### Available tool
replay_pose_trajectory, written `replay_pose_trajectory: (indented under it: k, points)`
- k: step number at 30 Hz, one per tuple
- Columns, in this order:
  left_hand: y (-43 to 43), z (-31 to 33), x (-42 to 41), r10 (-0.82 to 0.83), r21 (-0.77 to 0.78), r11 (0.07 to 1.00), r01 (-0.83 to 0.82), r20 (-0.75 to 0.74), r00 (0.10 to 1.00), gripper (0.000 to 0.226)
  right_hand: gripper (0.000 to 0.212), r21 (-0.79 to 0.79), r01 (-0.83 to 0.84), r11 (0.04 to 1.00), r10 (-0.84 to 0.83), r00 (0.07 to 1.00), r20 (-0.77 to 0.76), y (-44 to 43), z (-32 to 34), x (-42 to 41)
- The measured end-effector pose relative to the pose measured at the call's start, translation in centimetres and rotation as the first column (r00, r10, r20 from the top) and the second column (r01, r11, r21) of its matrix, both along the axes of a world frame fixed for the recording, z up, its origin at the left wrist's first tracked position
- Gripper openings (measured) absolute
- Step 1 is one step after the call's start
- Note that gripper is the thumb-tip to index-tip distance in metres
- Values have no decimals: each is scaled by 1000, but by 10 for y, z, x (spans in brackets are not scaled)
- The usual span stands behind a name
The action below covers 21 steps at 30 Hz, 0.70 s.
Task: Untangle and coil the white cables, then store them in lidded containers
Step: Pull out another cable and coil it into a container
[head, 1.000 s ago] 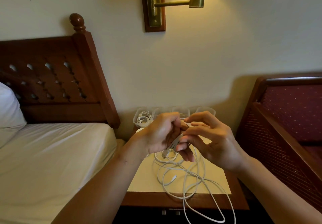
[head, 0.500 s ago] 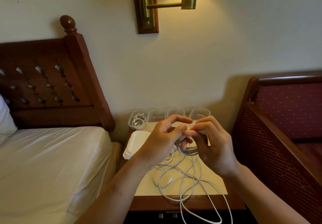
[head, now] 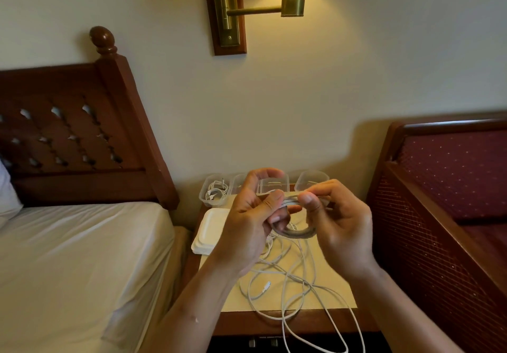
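The left hand (head: 247, 223) and right hand (head: 340, 226) are pinching a part-wound cable coil (head: 295, 232), one container (head: 215, 191) at eleven o'clock filled, tangled cables (head: 288, 278) at six awaiting coiling.

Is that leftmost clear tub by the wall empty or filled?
Filled: the leftmost tub holds a bundled white cable, with no lid on.
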<state>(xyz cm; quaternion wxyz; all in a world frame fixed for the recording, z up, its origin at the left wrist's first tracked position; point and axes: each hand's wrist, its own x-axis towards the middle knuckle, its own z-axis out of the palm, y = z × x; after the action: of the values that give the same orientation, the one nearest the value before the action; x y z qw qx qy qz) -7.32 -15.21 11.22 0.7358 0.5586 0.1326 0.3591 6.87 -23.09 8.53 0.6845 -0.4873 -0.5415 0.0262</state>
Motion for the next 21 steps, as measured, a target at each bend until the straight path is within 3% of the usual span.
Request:
replay_pose_trajectory:
  k: [3, 5, 8, 11, 14, 17, 19, 21]
  points:
    - [12, -1, -6, -60, -28, 998, 59, -27, 998, 27, 8, -213, -177, 961, 188, 982, 32, -6, 8, 26]
    - [15, -1, -8, -89, -26, 996, 87, -68, 994, 27, 12, -288, -182, 940, 242, 951, 191, -6, 12, 42]
    - [14, 3, -8, -137, -54, 990, 133, -94, 986, 24, 11, -176, 26, 984, 77, 832, 550, -1, 20, 51]
    - [14, 8, -6, -172, -103, 980, 168, -39, 984, 22, 11, -72, 150, 986, -61, 730, 680, 7, 27, 47]
    - [16, 10, -5, -163, -85, 983, 161, -19, 986, 20, 12, -126, 95, 988, -8, 829, 559, 11, 24, 36]
    - [15, 10, -7, -134, -38, 990, 133, -46, 990, 17, 17, -294, -84, 952, 140, 975, 172, 8, 23, 24]
    - [15, 12, -8, -104, 25, 994, 106, -86, 991, 16, 17, -359, -241, 902, 231, 970, -72, 6, 26, 22]
    - [17, 15, -7, -56, 114, 991, 71, -132, 990, 17, 18, -381, -323, 866, 266, 944, -195, 6, 30, 22]
